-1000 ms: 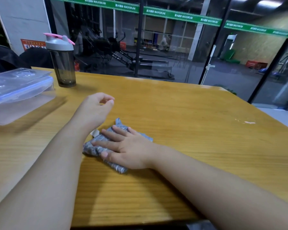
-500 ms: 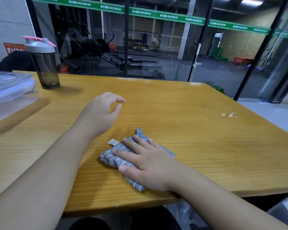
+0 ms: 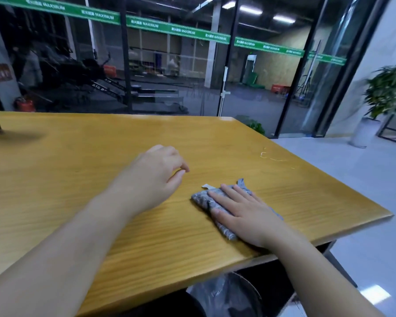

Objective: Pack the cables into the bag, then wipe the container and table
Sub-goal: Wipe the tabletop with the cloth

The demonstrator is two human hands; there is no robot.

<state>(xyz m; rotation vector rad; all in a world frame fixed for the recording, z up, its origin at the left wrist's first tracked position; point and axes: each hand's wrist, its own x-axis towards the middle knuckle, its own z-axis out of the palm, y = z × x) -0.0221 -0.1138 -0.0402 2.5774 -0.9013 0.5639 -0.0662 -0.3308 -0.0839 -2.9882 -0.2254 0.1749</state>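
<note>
Your right hand (image 3: 245, 216) lies flat, fingers spread, pressing the folded grey patterned cloth (image 3: 206, 199) onto the yellow wooden table (image 3: 78, 161) near its right edge. Your left hand (image 3: 156, 177) hovers just beside, loosely curled, empty.

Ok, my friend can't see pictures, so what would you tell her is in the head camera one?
A person's right hand presses flat on a folded grey cloth near the right end of a yellow wooden table. The left hand rests loosely curled beside it, holding nothing. Behind the table is a glass wall.
</note>
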